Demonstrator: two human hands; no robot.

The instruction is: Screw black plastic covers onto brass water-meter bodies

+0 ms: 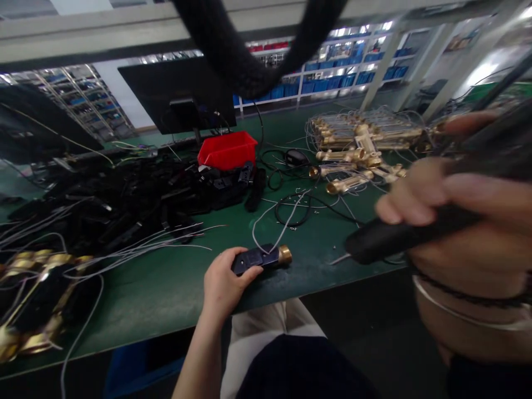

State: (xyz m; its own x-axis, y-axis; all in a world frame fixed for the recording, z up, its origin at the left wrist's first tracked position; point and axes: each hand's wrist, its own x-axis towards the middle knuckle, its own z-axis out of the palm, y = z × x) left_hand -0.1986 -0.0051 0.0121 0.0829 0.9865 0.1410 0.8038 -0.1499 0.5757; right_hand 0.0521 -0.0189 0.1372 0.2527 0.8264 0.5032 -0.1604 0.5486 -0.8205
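My left hand (pixel 224 277) is closed around a brass pipe fitting with a black plastic housing (pixel 257 259), lying at the table's front edge. Its threaded brass end (pixel 285 254) points right, and a thin grey wire (pixel 291 216) loops up from the housing. My right hand (pixel 449 205), large and blurred close to the camera, grips a black power screwdriver (pixel 386 238). The screwdriver's thin bit (pixel 341 259) points left and down, apart from the fitting. Several small screws (pixel 305 199) are scattered on the green table (pixel 166 299).
Brass fittings with grey wires (pixel 353 155) are piled at the back right. Black plastic parts (pixel 124 194) cover the left, behind finished-looking brass pieces (pixel 45 277). A red bin (pixel 228 151) stands before a monitor (pixel 178 94). A thick black cable (pixel 249 66) hangs overhead.
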